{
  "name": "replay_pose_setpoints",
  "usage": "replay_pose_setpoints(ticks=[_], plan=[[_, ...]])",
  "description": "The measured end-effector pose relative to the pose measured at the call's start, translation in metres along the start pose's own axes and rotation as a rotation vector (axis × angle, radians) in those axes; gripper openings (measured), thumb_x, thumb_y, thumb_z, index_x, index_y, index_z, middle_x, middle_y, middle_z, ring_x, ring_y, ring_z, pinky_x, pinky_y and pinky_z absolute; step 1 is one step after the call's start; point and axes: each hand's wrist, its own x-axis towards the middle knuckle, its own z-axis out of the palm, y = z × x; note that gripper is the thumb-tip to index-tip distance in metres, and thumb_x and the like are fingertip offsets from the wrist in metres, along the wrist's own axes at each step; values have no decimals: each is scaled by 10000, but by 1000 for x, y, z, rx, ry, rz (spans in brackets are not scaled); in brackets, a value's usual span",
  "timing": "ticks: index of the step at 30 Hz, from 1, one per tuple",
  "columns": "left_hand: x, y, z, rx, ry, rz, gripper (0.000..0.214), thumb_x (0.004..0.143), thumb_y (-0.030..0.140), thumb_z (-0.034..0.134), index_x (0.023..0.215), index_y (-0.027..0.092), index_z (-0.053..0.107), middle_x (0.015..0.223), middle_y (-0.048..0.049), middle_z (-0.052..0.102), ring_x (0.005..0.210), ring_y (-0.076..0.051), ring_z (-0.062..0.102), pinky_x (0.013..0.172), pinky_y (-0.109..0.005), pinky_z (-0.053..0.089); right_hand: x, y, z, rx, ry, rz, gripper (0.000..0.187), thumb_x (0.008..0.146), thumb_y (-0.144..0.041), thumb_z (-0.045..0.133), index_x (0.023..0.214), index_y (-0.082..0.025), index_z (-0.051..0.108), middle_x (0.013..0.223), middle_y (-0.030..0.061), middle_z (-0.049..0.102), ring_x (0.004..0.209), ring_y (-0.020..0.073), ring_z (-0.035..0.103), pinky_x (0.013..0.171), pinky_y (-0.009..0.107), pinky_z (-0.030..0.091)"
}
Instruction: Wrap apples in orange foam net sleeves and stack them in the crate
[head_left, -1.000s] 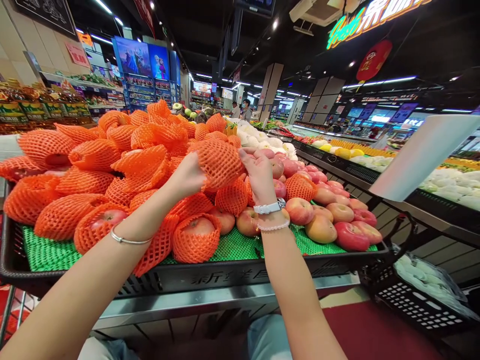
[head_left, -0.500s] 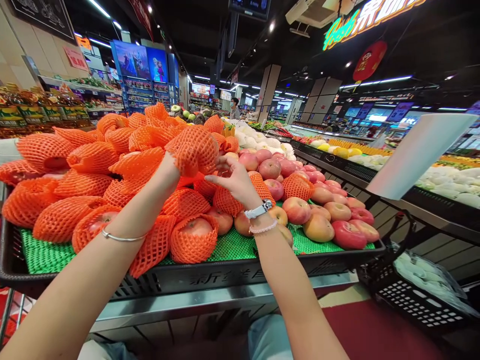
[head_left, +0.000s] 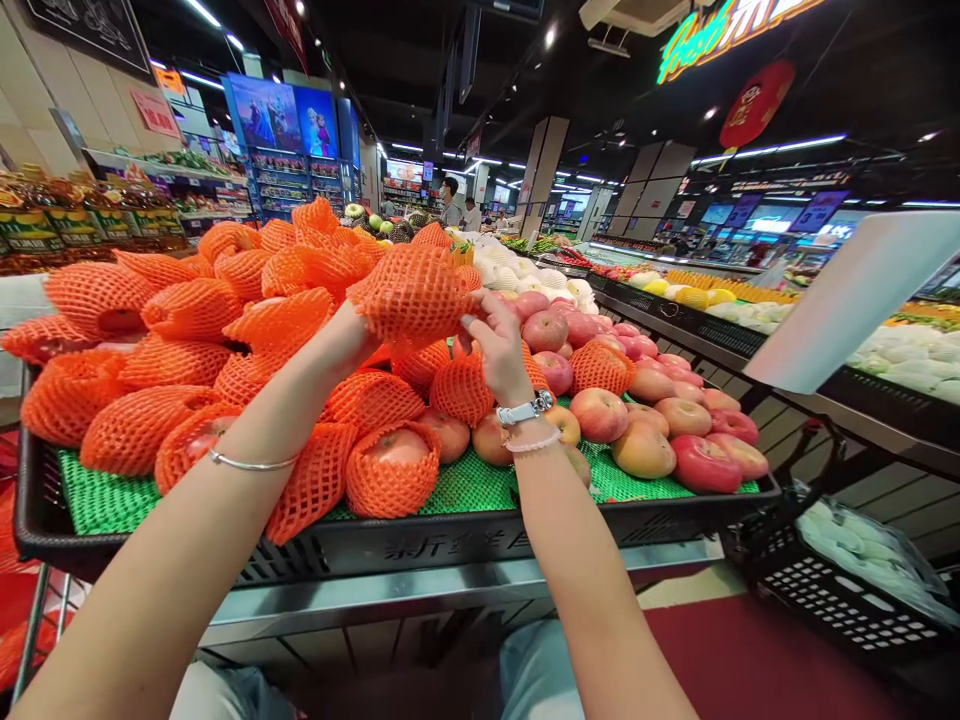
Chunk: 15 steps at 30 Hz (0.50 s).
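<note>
My left hand (head_left: 346,338) grips an orange foam net sleeve (head_left: 412,295) from its left side, holding it up above the fruit pile. My right hand (head_left: 496,345) pinches the sleeve's right edge with fingertips closed on the mesh. Whether an apple sits inside the sleeve is hidden. Below lie several apples in orange sleeves (head_left: 392,468) and bare red apples (head_left: 643,450) on a green mat in a black display tray (head_left: 450,540).
A white sign board (head_left: 847,300) slants at the right. A black basket with bagged produce (head_left: 840,590) hangs low right. More fruit bins run back on the right; shelves stand far left. People stand in the far aisle (head_left: 450,205).
Both hands kept the sleeve, lifting it slightly. My right hand let go, reached below it half a second ago, and now pinches its right edge again.
</note>
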Motion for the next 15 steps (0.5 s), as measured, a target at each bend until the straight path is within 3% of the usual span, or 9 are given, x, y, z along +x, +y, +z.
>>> replay_pose_setpoints(ticks=[3,8,12,15], plan=[[-2,-2,-2,-5,-199,32,391,796,348,644,1145,176,688,1252,-66,677,1229,-293,594,1083,-424,477,-2,-2,2,-11,133,-61,31,749,-250,500,757,-233,476,626,-50,415,500,84,360,451,238,292],[0,-6,-8,15,-253,15,500,787,390,660,1226,154,632,1269,-99,659,1245,-282,581,1093,-406,460,2,0,2,-10,278,-47,76,729,-257,525,797,-235,497,715,-30,488,573,91,432,514,242,397],[4,-11,-10,61,-146,33,559,728,459,710,1184,143,639,1222,-136,668,1200,-308,599,1032,-448,500,2,-1,6,136,384,49,276,688,-278,605,943,-266,499,966,-10,560,780,113,562,706,271,532],[5,-13,-14,179,26,197,543,674,447,755,1118,150,656,1193,-130,679,1184,-299,598,1027,-432,496,-4,-8,15,365,285,284,352,757,-446,639,1030,-291,482,1071,-3,599,912,145,616,834,347,572]])
